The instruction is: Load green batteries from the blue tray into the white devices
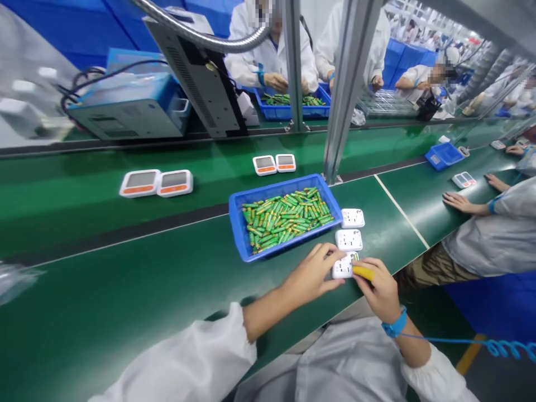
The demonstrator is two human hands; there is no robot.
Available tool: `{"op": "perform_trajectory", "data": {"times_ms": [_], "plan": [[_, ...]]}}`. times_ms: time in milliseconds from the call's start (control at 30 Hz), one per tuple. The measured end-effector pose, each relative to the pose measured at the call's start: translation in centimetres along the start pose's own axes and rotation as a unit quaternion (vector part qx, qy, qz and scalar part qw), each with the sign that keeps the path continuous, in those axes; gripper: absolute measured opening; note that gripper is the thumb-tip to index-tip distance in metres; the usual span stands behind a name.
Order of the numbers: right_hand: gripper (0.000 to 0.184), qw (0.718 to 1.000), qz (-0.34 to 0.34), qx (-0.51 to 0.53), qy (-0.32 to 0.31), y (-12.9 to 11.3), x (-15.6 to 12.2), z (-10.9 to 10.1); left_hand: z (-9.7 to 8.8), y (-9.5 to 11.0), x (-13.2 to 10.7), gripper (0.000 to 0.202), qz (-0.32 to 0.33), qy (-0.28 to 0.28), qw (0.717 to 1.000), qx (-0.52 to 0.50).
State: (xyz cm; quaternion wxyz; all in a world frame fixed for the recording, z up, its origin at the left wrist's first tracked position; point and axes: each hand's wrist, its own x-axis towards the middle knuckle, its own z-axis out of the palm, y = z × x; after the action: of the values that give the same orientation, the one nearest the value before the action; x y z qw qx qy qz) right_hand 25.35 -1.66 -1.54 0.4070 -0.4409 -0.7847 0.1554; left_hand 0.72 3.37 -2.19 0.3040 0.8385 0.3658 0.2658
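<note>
A white electronic device [343, 268] lies back side up on the green bench, nearest to me. My left hand [316, 273] grips its left edge, fingers at the top and thumb below. My right hand [379, 287], with a yellow finger cot on one finger, is closed at the device's right end. Its fingertips press a small green battery [355, 258] there, largely hidden by the fingers. Just beyond stand two more white devices, a middle one [349, 240] and a far one [353, 218], also back side up. Left of them a blue bin [238, 237] holds many green batteries [285, 218].
On the green belt [218, 173] beyond lie two pairs of screen-up devices, a left pair [142, 183] and a right pair [264, 165]. A metal post [345, 95] rises behind the bin. A coiled blue cord [502, 349] runs from my right wrist. A co-worker's hand [464, 204] rests at right.
</note>
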Motion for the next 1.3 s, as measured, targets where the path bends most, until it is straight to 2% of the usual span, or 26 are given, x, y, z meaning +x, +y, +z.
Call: {"op": "perform_trajectory", "data": {"times_ms": [167,333,433,567,667,733,800,833,900,967,1033,1133,1300], "plan": [[0.047,0.999,-0.024,-0.020,0.019,-0.3,0.2,0.2,-0.3,0.1,-0.1,0.064,0.009,0.005,1.000,0.009],[0.060,0.997,-0.062,-0.048,0.009,-0.2,0.0,0.3,-0.7,0.1,-0.1,0.062,0.011,0.005,1.000,0.014],[0.057,0.997,-0.068,-0.043,-0.005,-0.3,0.0,0.0,-0.9,0.2,-0.1,0.059,0.012,0.004,1.000,0.016],[0.043,0.999,-0.045,-0.005,-0.022,-0.3,0.8,-1.1,-1.0,0.8,-0.2,0.062,0.019,-0.002,0.999,0.033],[0.033,0.999,-0.024,0.006,-0.039,0.3,4.1,-1.1,-0.8,1.2,-0.3,0.074,0.027,-0.002,0.998,0.062],[0.028,0.997,-0.021,-0.020,-0.078,0.7,8.1,-0.1,-0.7,1.3,-0.3,0.078,0.035,-0.005,0.996,0.083],[0.023,0.985,-0.021,-0.073,-0.152,0.5,13.3,1.9,-0.6,1.1,-0.2,0.082,0.042,-0.020,0.994,0.095],[0.023,0.974,-0.018,-0.113,-0.196,0.2,16.0,3.1,-0.6,1.0,-0.2,0.083,0.044,-0.029,0.994,0.097],[0.026,0.932,0.000,-0.212,-0.293,-0.9,20.7,5.5,-0.6,0.8,-0.1,0.085,0.040,-0.041,0.993,0.100],[0.026,0.898,0.021,-0.277,-0.340,-2.2,23.8,7.5,-0.5,0.6,-0.1,0.085,0.035,-0.041,0.993,0.105],[0.025,0.884,0.031,-0.306,-0.351,-3.3,25.2,8.8,-0.3,0.4,-0.2,0.084,0.031,-0.032,0.993,0.111],[0.024,0.877,0.031,-0.322,-0.356,-4.1,25.2,9.7,0.3,0.0,-0.1,0.086,0.030,-0.007,0.994,0.108],[0.022,0.878,0.037,-0.327,-0.347,-4.2,24.8,8.8,1.5,-0.7,0.1,0.093,0.033,0.012,0.996,0.085]]}}
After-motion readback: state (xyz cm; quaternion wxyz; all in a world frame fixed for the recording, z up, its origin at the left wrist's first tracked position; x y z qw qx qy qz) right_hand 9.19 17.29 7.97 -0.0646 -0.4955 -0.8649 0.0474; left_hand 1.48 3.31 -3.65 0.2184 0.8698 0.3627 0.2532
